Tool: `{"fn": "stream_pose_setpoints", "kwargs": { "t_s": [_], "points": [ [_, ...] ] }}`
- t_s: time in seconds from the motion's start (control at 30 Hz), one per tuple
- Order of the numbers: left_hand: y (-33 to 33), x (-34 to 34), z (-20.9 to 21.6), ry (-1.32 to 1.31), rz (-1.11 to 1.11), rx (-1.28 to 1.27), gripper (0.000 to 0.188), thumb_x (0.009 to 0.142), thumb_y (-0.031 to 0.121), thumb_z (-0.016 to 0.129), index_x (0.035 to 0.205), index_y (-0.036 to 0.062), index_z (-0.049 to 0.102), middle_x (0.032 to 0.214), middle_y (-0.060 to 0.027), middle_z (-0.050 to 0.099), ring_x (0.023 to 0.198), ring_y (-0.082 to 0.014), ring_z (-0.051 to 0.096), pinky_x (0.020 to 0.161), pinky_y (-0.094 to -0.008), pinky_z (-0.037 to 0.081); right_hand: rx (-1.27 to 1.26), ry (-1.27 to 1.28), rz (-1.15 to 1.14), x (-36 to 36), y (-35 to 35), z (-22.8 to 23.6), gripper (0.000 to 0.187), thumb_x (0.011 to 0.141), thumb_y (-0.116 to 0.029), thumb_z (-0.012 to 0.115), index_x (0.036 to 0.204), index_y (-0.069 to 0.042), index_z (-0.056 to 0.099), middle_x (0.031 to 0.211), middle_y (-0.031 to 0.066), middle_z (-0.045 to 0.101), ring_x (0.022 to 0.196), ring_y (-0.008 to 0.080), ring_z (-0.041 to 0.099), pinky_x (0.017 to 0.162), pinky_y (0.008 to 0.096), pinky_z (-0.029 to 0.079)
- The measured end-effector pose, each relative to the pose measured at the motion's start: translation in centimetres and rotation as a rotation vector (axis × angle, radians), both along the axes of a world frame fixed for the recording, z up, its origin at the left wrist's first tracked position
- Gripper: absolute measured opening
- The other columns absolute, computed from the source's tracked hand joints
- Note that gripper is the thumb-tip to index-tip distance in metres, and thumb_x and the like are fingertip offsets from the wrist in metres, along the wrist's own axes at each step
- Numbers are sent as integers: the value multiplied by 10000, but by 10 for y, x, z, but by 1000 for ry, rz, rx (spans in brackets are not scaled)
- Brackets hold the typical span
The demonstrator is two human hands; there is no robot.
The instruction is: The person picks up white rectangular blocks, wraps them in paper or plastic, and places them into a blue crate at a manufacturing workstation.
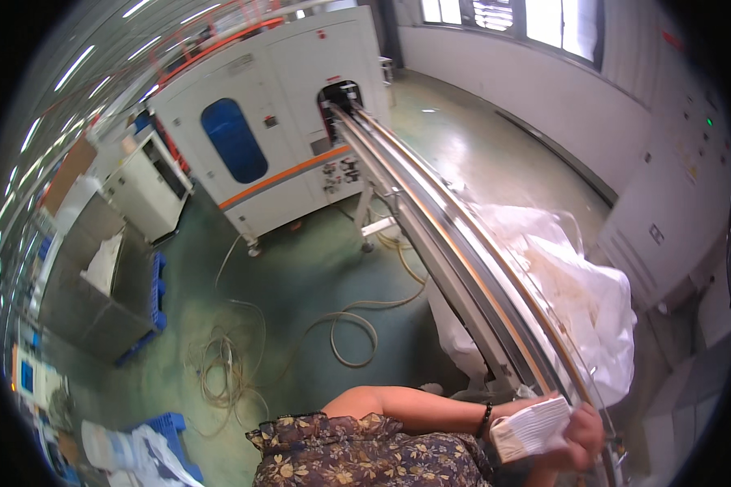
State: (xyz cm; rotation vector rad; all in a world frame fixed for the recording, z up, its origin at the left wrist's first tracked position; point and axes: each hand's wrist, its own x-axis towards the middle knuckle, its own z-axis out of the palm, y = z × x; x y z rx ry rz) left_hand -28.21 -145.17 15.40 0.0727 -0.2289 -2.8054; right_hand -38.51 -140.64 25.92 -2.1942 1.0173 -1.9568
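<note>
A white, ribbed, flat bundle [536,428] with a tan edge is held at the lower right, over the near end of a long conveyor rail. Its exact kind is hard to make out. My left hand [524,408], a dark beaded bracelet at its wrist, grips the bundle from its far side and is partly covered by it. The fingers of my right hand [585,438] are curled on the bundle's right edge, slightly blurred. Close beside both hands runs the conveyor [483,280], which leads up to an opening in a white machine [288,97].
A large white plastic sack [585,300] leans against the conveyor's right side. Hoses [353,337] lie coiled across the green floor. A grey metal bin [85,284] on a blue pallet stands left, and a control cabinet [666,187] right.
</note>
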Motion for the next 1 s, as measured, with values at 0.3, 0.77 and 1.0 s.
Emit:
{"fn": "stream_pose_setpoints", "kwargs": {
  "t_s": [0.3,0.77,1.0],
  "points": [
    [-28,64,73,-266,412,-1180,343,993,288,517,892,-12,648,806,-76,655,733,-168,571,662,-334,441,482,-292,1,-93,-43,-83,401,960,-419,549,1054,-32,502,902,110,567,839,181,570,808,296,495],
    [-75,154,-3,-1201,766,-1065,364,1001,293,487,847,6,650,721,-68,644,631,-189,611,582,-364,477,1169,-706,136,-19,5,-76,420,864,-228,637,1209,1,565,1094,77,649,1000,164,611,902,338,484],
    [-31,69,-28,-827,628,-1971,237,907,167,592,1017,-32,662,1001,-146,635,905,-302,612,839,-408,495,863,-1360,91,-77,68,-73,441,928,-348,581,1269,-69,555,1175,83,638,1041,220,630,896,349,512]
  ]
}}
